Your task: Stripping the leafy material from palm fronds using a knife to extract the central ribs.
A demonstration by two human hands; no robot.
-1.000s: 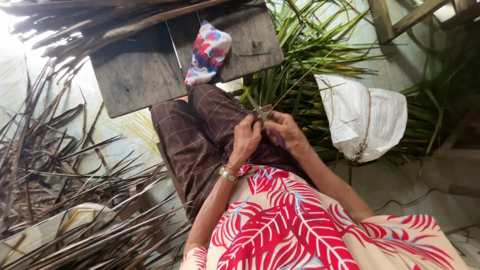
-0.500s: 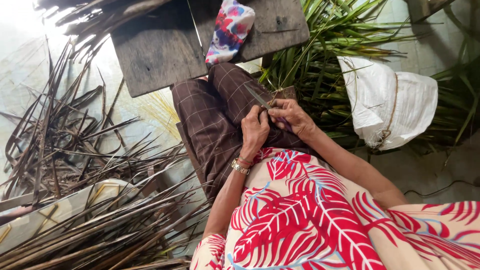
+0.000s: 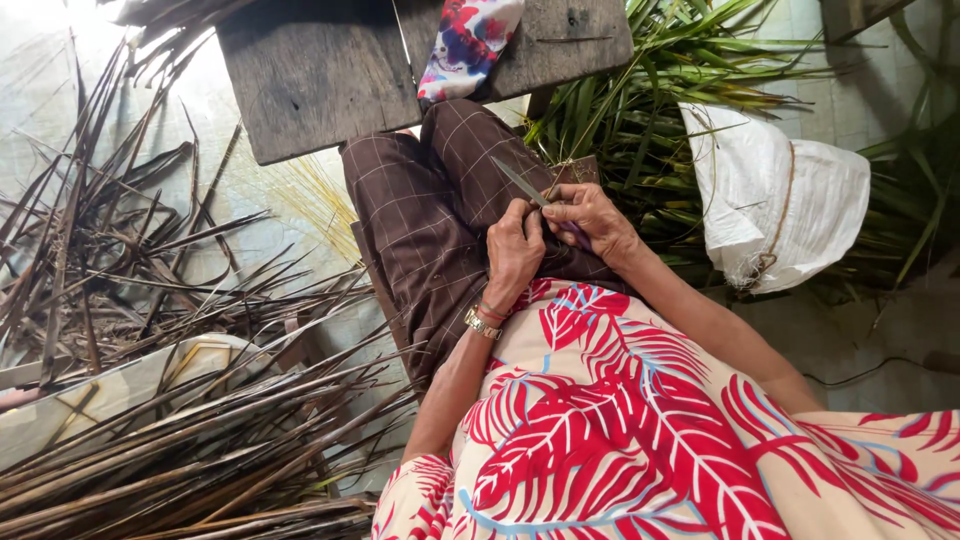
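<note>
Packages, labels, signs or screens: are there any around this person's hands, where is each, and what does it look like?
White woven sack: lies on the green leaves to the right of the right hand; crumpled, tied with brown string.
Flowered cloth pouch: on the grey wooden bench beyond the knees; white with red, blue and pink blotches.
No labels, signs or screens show.

The person wears a short-sleeved top in cream with large red leaf prints outlined in pale blue. The trousers are dark brown with a thin, light windowpane check. On the left hand's [image 3: 513,255] wrist sit a gold-coloured watch and what looks like a thin red bangle. The right hand [image 3: 590,218] is bare, without jewellery.
</note>
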